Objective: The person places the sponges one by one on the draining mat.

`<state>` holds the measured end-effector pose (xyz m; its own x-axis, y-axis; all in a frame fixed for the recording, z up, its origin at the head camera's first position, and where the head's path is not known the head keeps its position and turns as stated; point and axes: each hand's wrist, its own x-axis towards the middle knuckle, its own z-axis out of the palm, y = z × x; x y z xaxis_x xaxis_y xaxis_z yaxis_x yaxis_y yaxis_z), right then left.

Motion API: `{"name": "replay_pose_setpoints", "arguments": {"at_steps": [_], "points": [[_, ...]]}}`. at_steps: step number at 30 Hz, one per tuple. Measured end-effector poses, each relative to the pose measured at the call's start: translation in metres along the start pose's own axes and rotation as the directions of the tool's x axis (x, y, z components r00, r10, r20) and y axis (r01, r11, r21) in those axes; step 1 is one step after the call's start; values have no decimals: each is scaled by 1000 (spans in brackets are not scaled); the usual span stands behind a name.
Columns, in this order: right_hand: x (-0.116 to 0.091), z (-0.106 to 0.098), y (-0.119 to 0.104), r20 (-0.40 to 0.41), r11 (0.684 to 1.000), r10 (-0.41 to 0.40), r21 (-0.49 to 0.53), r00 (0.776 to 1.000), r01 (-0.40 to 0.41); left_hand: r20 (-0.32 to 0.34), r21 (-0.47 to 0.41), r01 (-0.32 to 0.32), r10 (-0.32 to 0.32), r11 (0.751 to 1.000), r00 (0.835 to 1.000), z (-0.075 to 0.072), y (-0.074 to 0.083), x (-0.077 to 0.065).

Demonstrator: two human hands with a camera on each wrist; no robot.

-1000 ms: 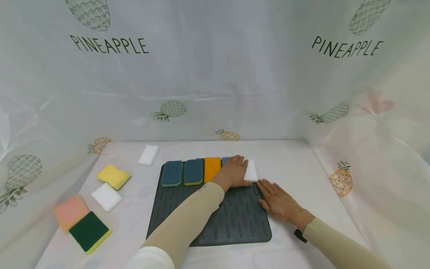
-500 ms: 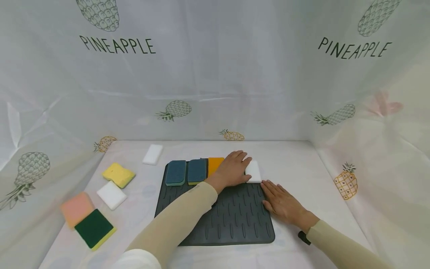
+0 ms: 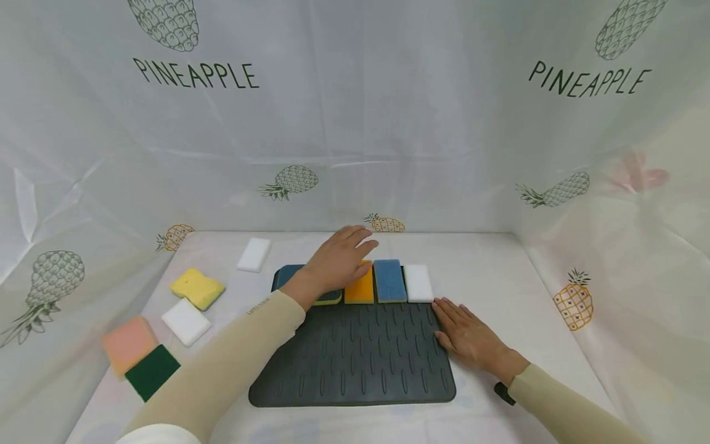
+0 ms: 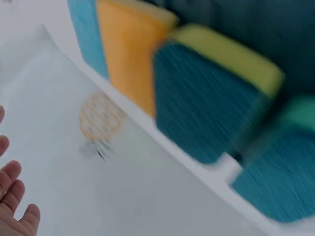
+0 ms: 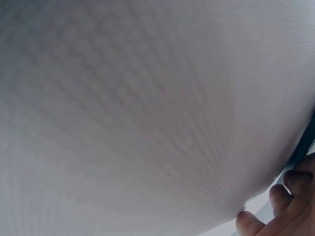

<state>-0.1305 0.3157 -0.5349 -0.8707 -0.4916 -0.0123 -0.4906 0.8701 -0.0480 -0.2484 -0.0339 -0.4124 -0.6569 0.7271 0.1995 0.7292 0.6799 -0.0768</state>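
My left hand (image 3: 338, 259) is raised over the far row of sponges, fingers spread loosely and holding nothing. Beneath it are an orange sponge (image 3: 359, 287) and dark blue scrub sponges, one of them (image 4: 206, 98) clear in the left wrist view, the others partly hidden by the hand in the head view. To their right lie a blue sponge (image 3: 390, 281) and a white sponge (image 3: 418, 283). All stand along the far edge of a dark ridged mat (image 3: 355, 370). My right hand (image 3: 468, 336) rests flat at the mat's right edge, fingertips near the white sponge's corner.
Left of the mat lie a white sponge (image 3: 254, 254), a yellow sponge (image 3: 196, 288), another white sponge (image 3: 186, 322), a pink sponge (image 3: 130, 343) and a dark green scrub sponge (image 3: 152, 372), partly behind the left sleeve. A pineapple-print sheet (image 3: 344, 123) rises behind and beside the table.
My left hand has lifted away from the blue sponge and moved left over the orange and dark blue ones, uncovering the blue sponge. The right hand stays at the mat's edge.
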Motion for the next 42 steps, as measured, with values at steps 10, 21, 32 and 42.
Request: {"name": "replay_pose_setpoints", "arguments": {"at_steps": [10, 21, 32, 42], "points": [[-2, 1, 0, -17, 1000, -11, 7, 1000, 12, -85, 33, 93, -90, 995, 992, -13, -90, -69], [-7, -2, 0, -25, 1000, -7, -1, 1000, 7, -114, 101, 218, -206, 971, 972, 1, -154, -129], [-5, 0, -1, -71, 1000, -23, 4, 997, 23, -51, 116, 268, -263, 957, 963, 27, -178, -159], [-2, 1, -1, -55, 1000, -23, 0, 998, 23, 69, 166, 276, -291, 947, 954, 47, -190, -173]]}}
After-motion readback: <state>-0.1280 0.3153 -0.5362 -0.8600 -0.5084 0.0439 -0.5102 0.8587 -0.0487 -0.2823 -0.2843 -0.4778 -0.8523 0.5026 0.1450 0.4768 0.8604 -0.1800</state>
